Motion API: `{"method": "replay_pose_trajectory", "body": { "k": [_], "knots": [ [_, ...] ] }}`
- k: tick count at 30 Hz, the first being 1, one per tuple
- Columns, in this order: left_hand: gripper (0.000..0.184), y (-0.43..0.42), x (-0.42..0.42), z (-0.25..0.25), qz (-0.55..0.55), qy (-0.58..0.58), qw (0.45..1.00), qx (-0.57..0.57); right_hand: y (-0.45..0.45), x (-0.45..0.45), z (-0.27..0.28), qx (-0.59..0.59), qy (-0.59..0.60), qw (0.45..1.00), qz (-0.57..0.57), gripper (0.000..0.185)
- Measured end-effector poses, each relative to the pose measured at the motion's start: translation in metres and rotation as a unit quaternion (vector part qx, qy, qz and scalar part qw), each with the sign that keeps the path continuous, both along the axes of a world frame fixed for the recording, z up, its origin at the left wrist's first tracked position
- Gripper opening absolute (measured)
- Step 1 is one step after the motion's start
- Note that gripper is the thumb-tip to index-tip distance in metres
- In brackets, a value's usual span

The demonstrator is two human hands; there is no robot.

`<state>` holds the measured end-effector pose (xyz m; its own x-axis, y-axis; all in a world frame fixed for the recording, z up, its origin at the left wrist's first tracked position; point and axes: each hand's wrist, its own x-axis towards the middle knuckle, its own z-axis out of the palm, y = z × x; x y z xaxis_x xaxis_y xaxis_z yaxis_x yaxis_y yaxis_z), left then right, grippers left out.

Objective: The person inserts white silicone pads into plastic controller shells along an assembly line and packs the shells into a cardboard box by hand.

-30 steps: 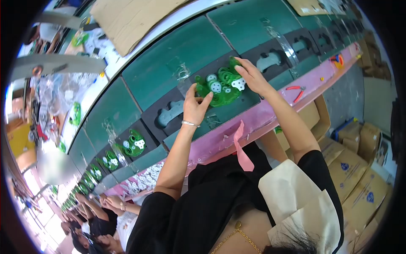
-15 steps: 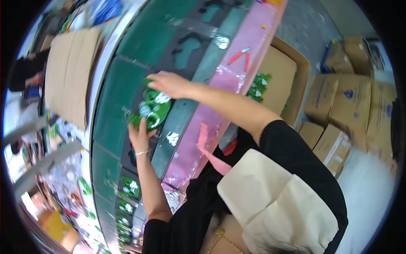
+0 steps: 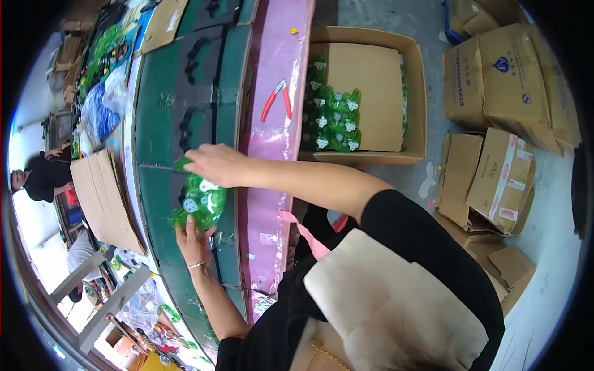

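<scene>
Both my hands are on a green see-through plastic piece (image 3: 207, 201) with white and pale face-like prints, over the green work surface. My right hand (image 3: 216, 166) grips its far end, fingers bent round the edge. At the near end, my left hand (image 3: 193, 238), with a bracelet at the wrist, has thumb and fingers closed on it. Beneath and beyond the piece run dark grey shaped holders (image 3: 204, 55) with cut-outs.
Red-handled cutting pliers (image 3: 276, 101) lie on the pink strip (image 3: 263, 161) to the right. Beyond it is an open carton (image 3: 413, 93) holding similar green pieces and a cardboard sheet (image 3: 364, 96). More cartons (image 3: 495, 74) stand at right. Another person (image 3: 46, 176) is at far left.
The view has swung to the right, bringing the carton of green pieces fully into sight. Both hands still hold the green piece, which appears lower and further left in the view.
</scene>
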<state>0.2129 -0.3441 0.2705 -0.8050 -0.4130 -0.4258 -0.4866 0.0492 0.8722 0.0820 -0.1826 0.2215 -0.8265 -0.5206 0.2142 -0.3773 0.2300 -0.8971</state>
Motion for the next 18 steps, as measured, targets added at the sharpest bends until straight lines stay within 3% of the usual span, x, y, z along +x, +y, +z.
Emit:
{"method": "replay_pose_trajectory", "body": {
  "k": [3, 7, 9, 14, 18],
  "knots": [
    [0.037, 0.076, -0.034, 0.000, -0.076, -0.025, 0.997, 0.024, 0.096, -0.003, -0.008, 0.008, 0.055, 0.995, -0.085, 0.030],
    [0.037, 0.194, -0.080, -0.038, -0.177, -0.050, 0.979, 0.092, 0.239, -0.006, -0.027, 0.033, -0.089, 0.977, -0.193, 0.034],
    [0.046, 0.259, -0.108, -0.065, -0.216, -0.078, 0.966, 0.120, 0.302, -0.006, -0.068, 0.072, -0.084, 0.951, -0.289, 0.039],
    [0.046, 0.389, -0.216, -0.179, -0.357, -0.141, 0.909, 0.160, 0.440, -0.040, -0.158, 0.090, -0.178, 0.885, -0.422, 0.042],
    [0.042, 0.449, -0.323, -0.278, -0.430, -0.164, 0.884, 0.081, 0.494, -0.107, -0.263, 0.112, -0.152, 0.853, -0.486, 0.041]
  ]
}}
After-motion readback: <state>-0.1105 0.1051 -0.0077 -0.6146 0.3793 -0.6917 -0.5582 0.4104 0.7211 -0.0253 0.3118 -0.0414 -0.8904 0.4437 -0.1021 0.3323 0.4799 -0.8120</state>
